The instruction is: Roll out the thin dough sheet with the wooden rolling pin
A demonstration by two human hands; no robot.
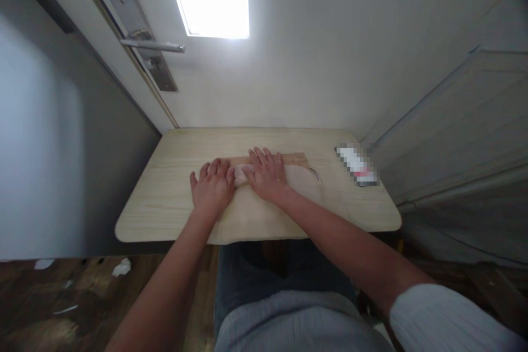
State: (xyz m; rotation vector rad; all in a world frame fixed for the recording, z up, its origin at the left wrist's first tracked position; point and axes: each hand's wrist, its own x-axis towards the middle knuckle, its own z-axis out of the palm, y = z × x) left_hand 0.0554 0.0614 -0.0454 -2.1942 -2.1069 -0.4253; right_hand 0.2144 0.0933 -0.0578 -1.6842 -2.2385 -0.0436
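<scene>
My left hand [212,184] lies flat with its fingers spread, palm down on the left part of a thin pale sheet [264,217]. My right hand [266,173] presses down beside it, fingers apart and pointing away from me. Between the hands a whitish bunched or folded part of the sheet [242,174] shows; its material is unclear. Behind my fingers runs a flat brown strip [295,159], partly hidden by both hands. A thin, curved metal piece [315,174] sticks out at the right end of the sheet.
The light wooden tabletop [159,198] has rounded corners and stands against a white door with a metal handle [154,45]. At its right side lies a blurred-out flat object [357,165], perhaps a phone. Crumpled white scraps [122,267] are on the floor at left.
</scene>
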